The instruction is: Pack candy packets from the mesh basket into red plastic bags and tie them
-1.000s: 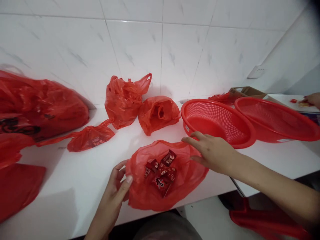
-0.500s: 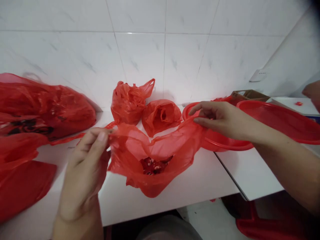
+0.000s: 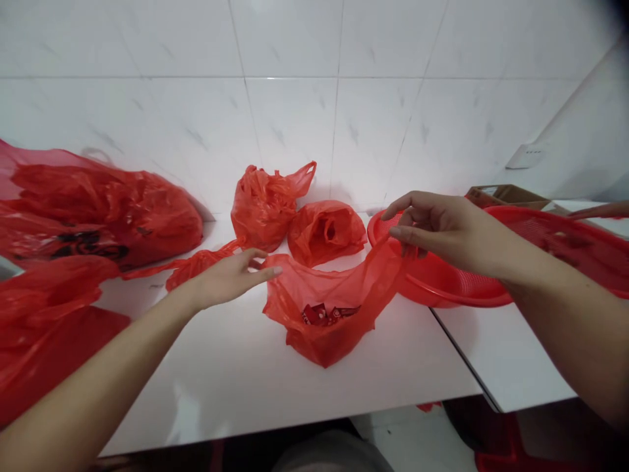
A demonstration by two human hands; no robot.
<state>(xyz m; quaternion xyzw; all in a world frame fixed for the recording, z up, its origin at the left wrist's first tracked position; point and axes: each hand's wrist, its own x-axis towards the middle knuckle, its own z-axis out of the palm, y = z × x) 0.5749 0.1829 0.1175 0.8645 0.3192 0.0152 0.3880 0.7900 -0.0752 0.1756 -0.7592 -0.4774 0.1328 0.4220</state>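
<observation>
A small red plastic bag [image 3: 324, 321] sits open on the white counter [image 3: 236, 387], with several red wrapped packets [image 3: 324, 314] inside. My left hand [image 3: 228, 278] pinches the bag's left rim between thumb and fingers. My right hand [image 3: 437, 229] pinches the right rim and holds it up over the edge of a red mesh basket [image 3: 442, 288]. The bag's mouth is stretched between both hands.
Two knotted red bags [image 3: 268, 203] [image 3: 327, 229] stand at the wall behind. A small tied bag [image 3: 196, 265] and large full red bags [image 3: 93, 210] lie left. A second red basket [image 3: 580, 242], a cardboard box [image 3: 506, 195] and another person's hand [image 3: 599, 210] are at right.
Both hands went from lying at the bag's sides to gripping its rims and pulling it up. Since half a second ago my left hand has moved farther out and lower, and the bag sags more.
</observation>
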